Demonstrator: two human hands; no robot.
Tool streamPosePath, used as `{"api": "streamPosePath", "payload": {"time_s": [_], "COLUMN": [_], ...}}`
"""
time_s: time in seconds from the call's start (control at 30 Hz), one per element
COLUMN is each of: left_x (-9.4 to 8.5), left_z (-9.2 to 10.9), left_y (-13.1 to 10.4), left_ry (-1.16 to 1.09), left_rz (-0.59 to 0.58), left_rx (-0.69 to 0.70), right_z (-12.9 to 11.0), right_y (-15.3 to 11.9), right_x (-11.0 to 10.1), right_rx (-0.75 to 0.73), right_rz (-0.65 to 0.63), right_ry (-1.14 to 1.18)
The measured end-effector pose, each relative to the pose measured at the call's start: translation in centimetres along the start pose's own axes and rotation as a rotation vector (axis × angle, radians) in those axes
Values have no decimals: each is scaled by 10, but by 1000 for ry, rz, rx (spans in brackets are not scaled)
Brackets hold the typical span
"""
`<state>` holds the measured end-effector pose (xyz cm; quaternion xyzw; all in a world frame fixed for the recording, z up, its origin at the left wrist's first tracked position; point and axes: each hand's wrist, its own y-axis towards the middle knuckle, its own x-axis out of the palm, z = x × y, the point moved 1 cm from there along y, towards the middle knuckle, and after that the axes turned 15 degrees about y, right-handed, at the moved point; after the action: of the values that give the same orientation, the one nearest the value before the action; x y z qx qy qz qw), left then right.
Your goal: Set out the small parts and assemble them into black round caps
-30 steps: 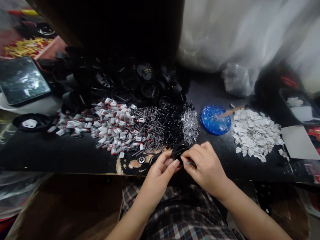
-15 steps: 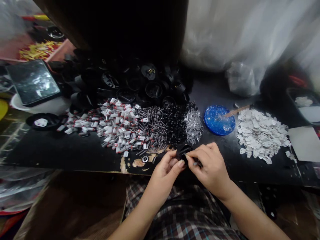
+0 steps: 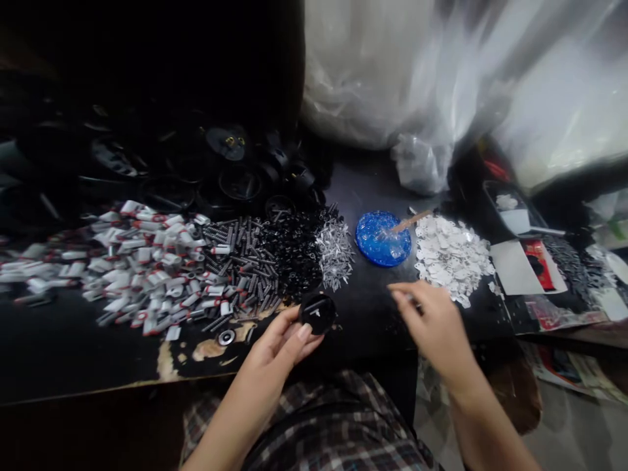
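Note:
My left hand (image 3: 287, 347) grips a round black plastic cap (image 3: 318, 314) by its lower edge, thumb on its face. A small light-coloured piece sits in the middle of the cap. Off to the right, my right hand (image 3: 434, 327) hovers above the table, slightly blurred, its fingers curled together. A bit of something small and greyish shows among those fingers, too little to name. Closest to this hand are a pile of flat white pieces (image 3: 454, 258) and a blue round lid (image 3: 383, 252) of clear grease with a wooden stick (image 3: 409, 222).
Left of the lid lie piles of silver pins (image 3: 336, 252), small black parts (image 3: 294, 255), springs (image 3: 245, 261) and white-and-red cylinders (image 3: 152, 268). Black round housings (image 3: 240, 180) crowd the back. Plastic bags (image 3: 363, 78) stand behind; a metal ring (image 3: 226, 337) lies near the front edge.
My hands have come apart: the right one has moved away to the right, while the left keeps the black cap, now turned face up. The view has swung to the right.

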<state>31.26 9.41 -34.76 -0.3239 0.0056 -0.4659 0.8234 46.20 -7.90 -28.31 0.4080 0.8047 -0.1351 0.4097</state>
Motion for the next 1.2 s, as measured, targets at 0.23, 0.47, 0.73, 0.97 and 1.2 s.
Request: {"api": "streamPosePath", "payload": {"time_s": [0.23,0.47,0.73,0.97,1.2], "left_x": [-4,8,11,0,3], "left_z": [-3,-11,6,10,10], "left_y": [7,-1,-9,-8,-9], "left_ry": [45,-76,-304,-308,-161], "left_rz": [-55,-6,-82,-19,60], "left_rx": [15,68,-19,-77,1], "right_z": [73,22,-37,-39,-48], "right_y": [-4,-1,-1,0,1], "right_x": [-30,3,56,57,54], "right_rx": [235,281,-49,-344,-442], "right_rz": [98,-43,-209,-234,-170], "right_ry": [-293,91,487,410,314]}}
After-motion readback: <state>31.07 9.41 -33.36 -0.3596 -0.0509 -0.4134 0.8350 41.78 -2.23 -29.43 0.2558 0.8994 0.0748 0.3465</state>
